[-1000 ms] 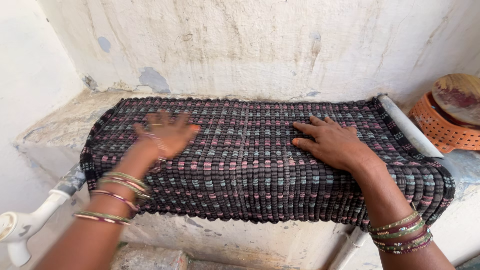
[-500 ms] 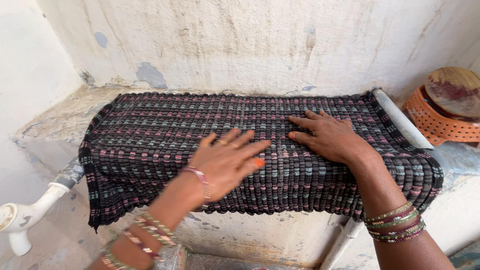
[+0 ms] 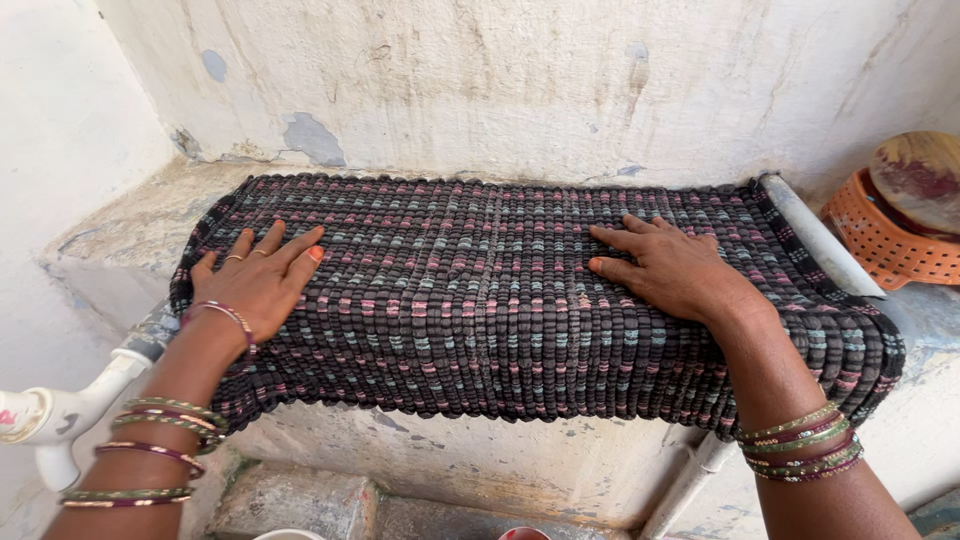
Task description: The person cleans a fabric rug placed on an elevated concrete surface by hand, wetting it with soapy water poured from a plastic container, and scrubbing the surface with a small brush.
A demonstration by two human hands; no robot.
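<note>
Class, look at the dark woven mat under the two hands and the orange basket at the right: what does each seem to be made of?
Dark woven mat: seemingly cloth strips, matt; thick ribbed rows with pink and grey flecks, front edge drooping softly. Orange basket: probably moulded plastic, smooth; even lattice holes.

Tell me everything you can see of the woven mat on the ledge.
The woven mat is thick and ribbed, dark with pink and pale green flecks in rows. It lies spread flat over a weathered concrete ledge against the wall, its front edge hanging over the side. The left hand presses flat near its left end, the right hand flat right of centre. A white pipe borders its right end.
</note>
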